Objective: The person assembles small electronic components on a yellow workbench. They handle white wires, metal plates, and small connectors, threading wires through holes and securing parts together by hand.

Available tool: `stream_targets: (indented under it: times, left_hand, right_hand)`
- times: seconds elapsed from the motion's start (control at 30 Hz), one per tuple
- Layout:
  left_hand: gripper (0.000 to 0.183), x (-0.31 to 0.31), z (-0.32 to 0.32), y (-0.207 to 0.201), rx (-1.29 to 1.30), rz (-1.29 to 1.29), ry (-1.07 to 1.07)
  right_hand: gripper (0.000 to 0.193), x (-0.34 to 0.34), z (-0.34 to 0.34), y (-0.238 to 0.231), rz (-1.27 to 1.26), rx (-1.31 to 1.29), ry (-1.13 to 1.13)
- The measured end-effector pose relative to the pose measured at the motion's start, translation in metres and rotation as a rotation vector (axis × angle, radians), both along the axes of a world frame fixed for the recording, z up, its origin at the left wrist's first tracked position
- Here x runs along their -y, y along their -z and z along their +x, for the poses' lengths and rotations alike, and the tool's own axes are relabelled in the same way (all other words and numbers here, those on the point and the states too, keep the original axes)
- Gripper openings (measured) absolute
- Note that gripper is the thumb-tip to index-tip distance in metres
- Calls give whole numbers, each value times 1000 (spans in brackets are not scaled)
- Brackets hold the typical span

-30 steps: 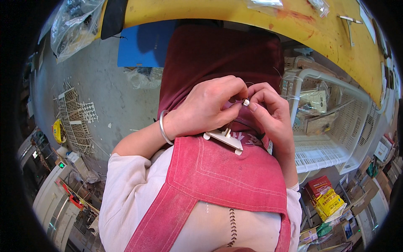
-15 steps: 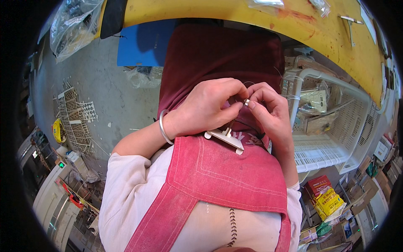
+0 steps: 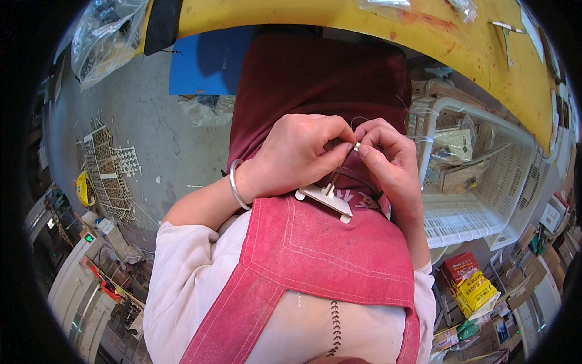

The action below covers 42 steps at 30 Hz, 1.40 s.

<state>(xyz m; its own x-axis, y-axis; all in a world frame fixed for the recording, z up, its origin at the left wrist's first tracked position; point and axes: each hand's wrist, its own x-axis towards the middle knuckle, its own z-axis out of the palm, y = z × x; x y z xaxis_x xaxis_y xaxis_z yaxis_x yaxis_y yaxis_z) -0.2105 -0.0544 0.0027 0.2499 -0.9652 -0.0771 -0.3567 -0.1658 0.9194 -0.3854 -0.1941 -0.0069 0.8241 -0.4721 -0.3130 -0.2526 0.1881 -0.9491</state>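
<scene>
Above my lap, my two hands meet fingertip to fingertip. My right hand (image 3: 391,155) pinches a small white piece (image 3: 357,147) between thumb and fingers. The fingertips of my left hand (image 3: 306,148) are pressed together right beside that piece; what they grip is hidden. A fine thread or wire (image 3: 362,119) curves up above the fingers. Below them, a flat cream-coloured part (image 3: 326,201) with rounded feet rests against my red apron (image 3: 339,261). From its middle, a thin dark double strand or rod (image 3: 334,178) rises toward my fingertips.
A yellow table (image 3: 291,13) curves across the far side. To the right stands a white plastic basket (image 3: 461,227) holding bagged parts. Cut-out lattice scraps (image 3: 109,173) lie on the floor at left. A blue panel (image 3: 209,64) is beyond my lap.
My left hand has shifted very slightly, its fingers tilting more, and more of the thin strand above the cream part now shows. My right hand keeps its pinch on the small white piece.
</scene>
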Motion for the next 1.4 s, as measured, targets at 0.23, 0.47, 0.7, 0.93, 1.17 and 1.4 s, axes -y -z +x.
stream_targets:
  times: [0.23,0.47,0.7,0.93,1.17,1.4]
  left_hand:
    - [9,1,-2,-6,-123,69,-42]
    - [8,1,-3,0,-330,110,-62]
    - [8,-3,-5,10,-865,172,-141]
    - [23,3,13,-11,-465,21,-70]
    - [12,39,12,-37,62,-407,30]
    - [12,107,14,-79,146,-622,153]
  right_hand:
    - [9,0,0,0,60,9,4]
    - [11,1,-1,-2,141,25,24]
    - [11,0,-1,0,104,81,28]
    - [10,1,5,-13,83,178,83]
    - [9,12,10,-47,-176,262,132]
    - [12,57,5,-94,-676,358,261]
